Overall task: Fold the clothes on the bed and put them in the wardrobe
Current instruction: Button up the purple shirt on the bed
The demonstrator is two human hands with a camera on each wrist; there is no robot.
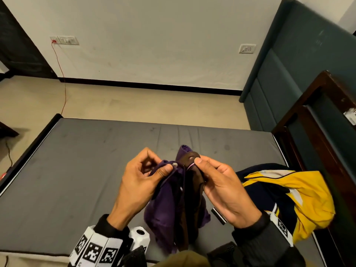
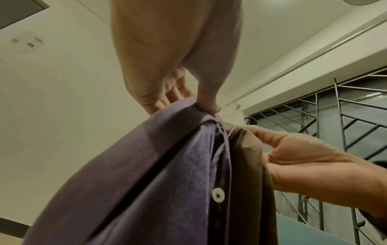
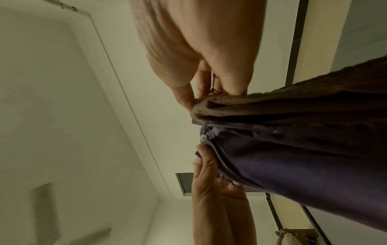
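A purple shirt [image 1: 165, 207] with a brown placket and white buttons hangs bunched above the grey mattress [image 1: 77, 170]. My left hand [image 1: 152, 168] pinches the purple edge beside the top button. My right hand [image 1: 200, 164] pinches the brown strip with the buttonhole just right of it. The two edges almost meet between my thumbs. The left wrist view has the purple shirt [image 2: 171, 174] hanging from my left hand [image 2: 209, 106], a white button lower down. From the right wrist, my right hand [image 3: 209, 97] grips the brown edge of the purple shirt [image 3: 293, 157].
A yellow, navy and white jacket [image 1: 289, 193] lies crumpled on the mattress at the right. A dark wooden bed frame [image 1: 316, 120] and teal padded headboard [image 1: 285, 70] stand at the right. Beyond the bed are beige floor and a white wall with sockets.
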